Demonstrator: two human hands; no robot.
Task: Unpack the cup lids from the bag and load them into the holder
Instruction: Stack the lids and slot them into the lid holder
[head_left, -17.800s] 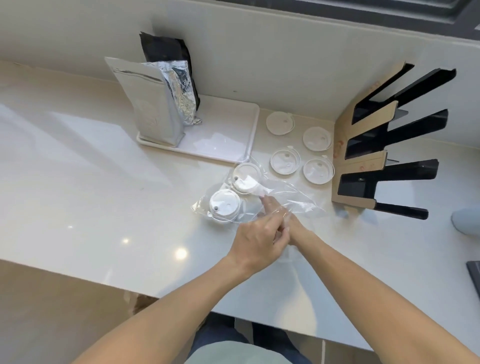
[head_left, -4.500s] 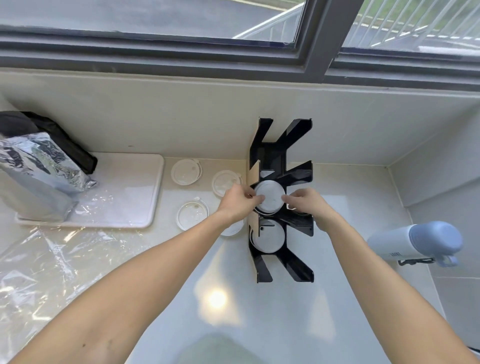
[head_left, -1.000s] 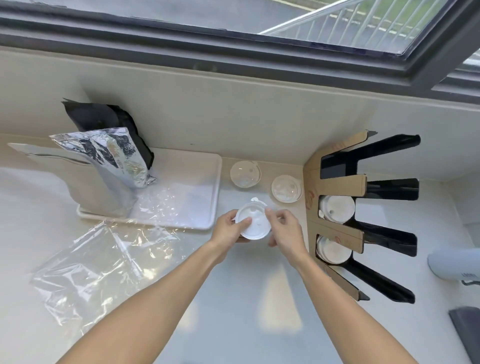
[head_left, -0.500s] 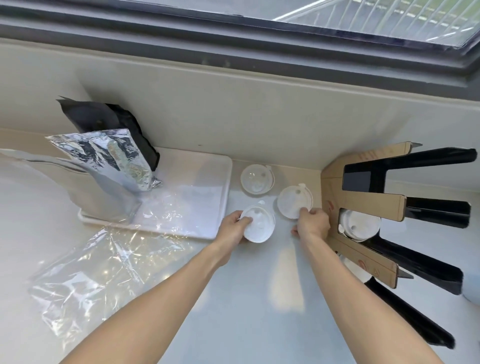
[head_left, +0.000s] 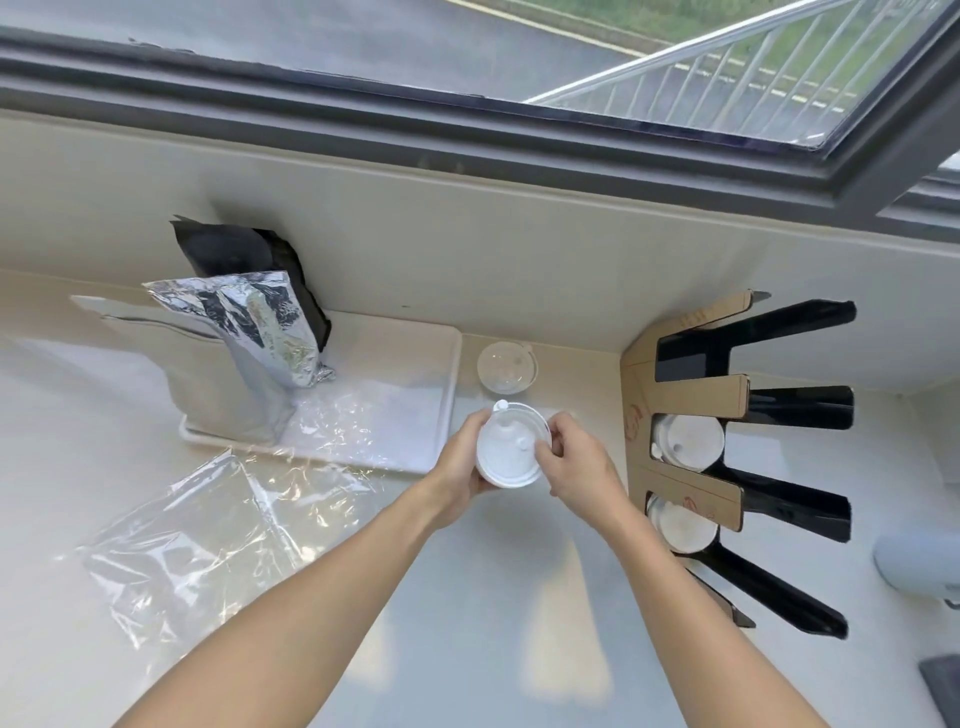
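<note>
Two hands held one small stack of white cup lids (head_left: 508, 451) above the desk (head_left: 467, 623): left hand (head_left: 460, 467) cupping the stack's near-left rim, right hand (head_left: 576, 465) pinching its right edge, both grips closed on the lids. Item judged light, thin moulded plastic, somewhat flexible, smooth and liable to slip or crack if squeezed across the face; best taken by the rim, away from the sip spout. Empty clear plastic bag (head_left: 208, 540) lay flat and crumpled on the desk, near left. Holder (head_left: 691, 410), card-faced with black prongs, stood to the right, two slots each showing white lids; upper slot appeared vacant. One clear lid (head_left: 506, 366) remained loose on the desk beyond the hands. White tray (head_left: 415, 374) beside it carried foil pouches (head_left: 249, 338). Desk surface pale, glossy, hard. Farthest: cream wall, dark-framed window (head_left: 519, 130) above.
</note>
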